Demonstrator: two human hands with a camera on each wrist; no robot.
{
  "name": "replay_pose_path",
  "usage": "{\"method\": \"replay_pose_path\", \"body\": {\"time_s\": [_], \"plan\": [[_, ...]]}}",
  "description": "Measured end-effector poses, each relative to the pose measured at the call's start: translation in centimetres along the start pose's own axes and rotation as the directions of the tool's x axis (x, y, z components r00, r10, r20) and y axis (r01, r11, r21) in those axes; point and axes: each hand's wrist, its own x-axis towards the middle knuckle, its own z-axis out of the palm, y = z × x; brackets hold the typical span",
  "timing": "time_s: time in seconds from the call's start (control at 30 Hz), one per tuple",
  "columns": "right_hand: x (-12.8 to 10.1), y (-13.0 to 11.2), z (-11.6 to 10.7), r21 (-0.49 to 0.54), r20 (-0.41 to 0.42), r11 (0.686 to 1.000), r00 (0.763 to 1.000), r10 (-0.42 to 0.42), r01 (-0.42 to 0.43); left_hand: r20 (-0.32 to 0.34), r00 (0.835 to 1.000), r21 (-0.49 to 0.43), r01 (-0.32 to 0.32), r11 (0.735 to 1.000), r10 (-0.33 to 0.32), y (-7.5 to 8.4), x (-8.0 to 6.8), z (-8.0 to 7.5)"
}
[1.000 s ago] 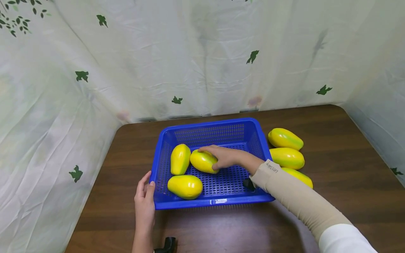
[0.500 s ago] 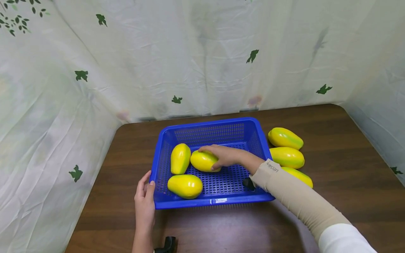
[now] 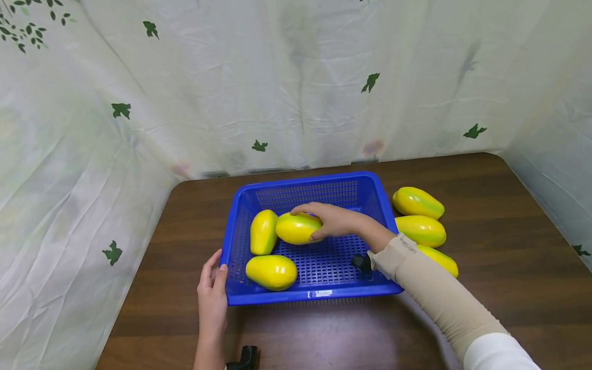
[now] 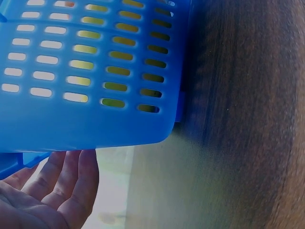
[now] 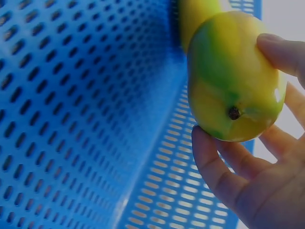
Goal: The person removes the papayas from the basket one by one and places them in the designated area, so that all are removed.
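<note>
A yellow papaya (image 3: pixel 296 229) with a green patch is over the left half of the blue basket (image 3: pixel 314 295), inside its four walls. The right hand (image 3: pixel 336 220) pinches it, thumb on the near side and fingers round the far side; the right wrist view shows the blunt end with its dark stem spot. Whether the fruit's underside touches the basket floor, I cannot tell. Its left end sits close against a second papaya (image 3: pixel 263 232), which lies lengthwise along the left wall. A third papaya (image 3: pixel 271 273) lies crosswise near the front left corner, with a strip of floor showing between it and the held one. The wider stretch of floor runs to the right, under the right forearm, which crosses the basket's right rim.

The left hand (image 3: pixel 213 293) holds the left edge near the front corner, thumb at the rim and fingers slightly bent against the outside.

Beyond the right wall, three more papayas (image 3: pixel 418 202) lie in a row on the brown table (image 3: pixel 157 288); the middle one is partly hidden by the rim, the front one by the sleeve (image 3: pixel 432 288). The table's back edge runs just behind the basket, before a pale curtain (image 3: pixel 296 77).
</note>
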Motion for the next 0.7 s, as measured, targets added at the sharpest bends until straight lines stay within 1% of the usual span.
{"method": "replay_pose_path", "body": {"time_s": [0.23, 0.4, 0.7], "plan": [[-0.9, -0.5, -1.0, 0.048, -0.058, 0.998, 0.998, -0.026, 0.029, -0.003, 1.0, -0.019, -0.004, 1.0, 0.004, 0.0, 0.1, 0.0], [-1.6, -0.7, -1.6, 0.108, -0.095, 0.993, 0.995, -0.04, 0.051, -0.005, 1.0, -0.014, -0.008, 1.0, 0.008, 0.0, 0.0, 0.0], [-3.2, -0.6, -2.5, 0.119, -0.172, 0.988, 0.982, -0.081, 0.102, 0.0, 1.0, -0.008, -0.001, 1.0, 0.001, 0.0, 0.0, 0.0]]}}
